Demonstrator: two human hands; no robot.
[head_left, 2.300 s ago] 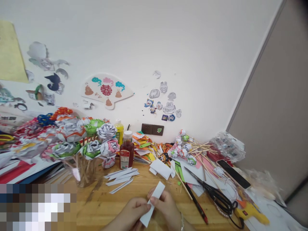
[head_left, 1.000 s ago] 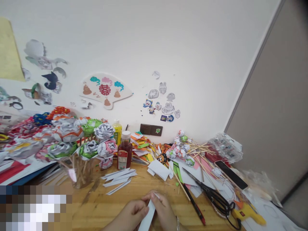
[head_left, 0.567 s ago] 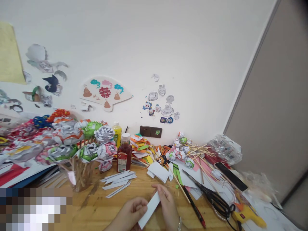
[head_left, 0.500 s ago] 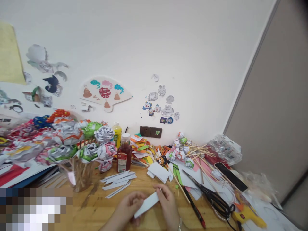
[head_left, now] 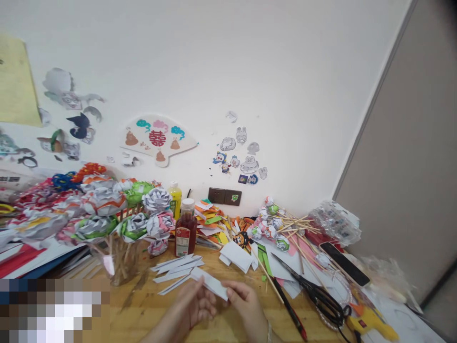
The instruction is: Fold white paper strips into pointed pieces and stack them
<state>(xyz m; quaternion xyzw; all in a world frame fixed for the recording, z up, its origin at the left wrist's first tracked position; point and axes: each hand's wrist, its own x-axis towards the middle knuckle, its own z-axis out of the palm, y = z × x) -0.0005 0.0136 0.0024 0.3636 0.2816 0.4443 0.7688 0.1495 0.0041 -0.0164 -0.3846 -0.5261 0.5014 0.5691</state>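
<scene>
Between my two hands, over the front of the wooden table, is a folded strip of white paper [head_left: 210, 284]. My left hand [head_left: 197, 303] has its thumb on the strip's upper left part, with the other fingers curled below it. The lower right end is pinched by my right hand [head_left: 244, 301] between thumb and fingers. Just beyond my left hand lie several folded white paper strips [head_left: 174, 270]. A stack of white paper pieces [head_left: 236, 256] rests past my right hand.
Paper flowers on sticks stand in a clear container [head_left: 123, 267] at left, near a red-brown bottle [head_left: 185, 228]. To the right lie black scissors [head_left: 323, 302], a pen [head_left: 294, 314], a yellow glue gun [head_left: 373, 324], a phone [head_left: 344, 263] and small paper flowers on sticks [head_left: 273, 224].
The paper strip has turned, its left end now pointing up and away instead of down toward me. My left thumb has moved up along it, and my right hand has shifted lower.
</scene>
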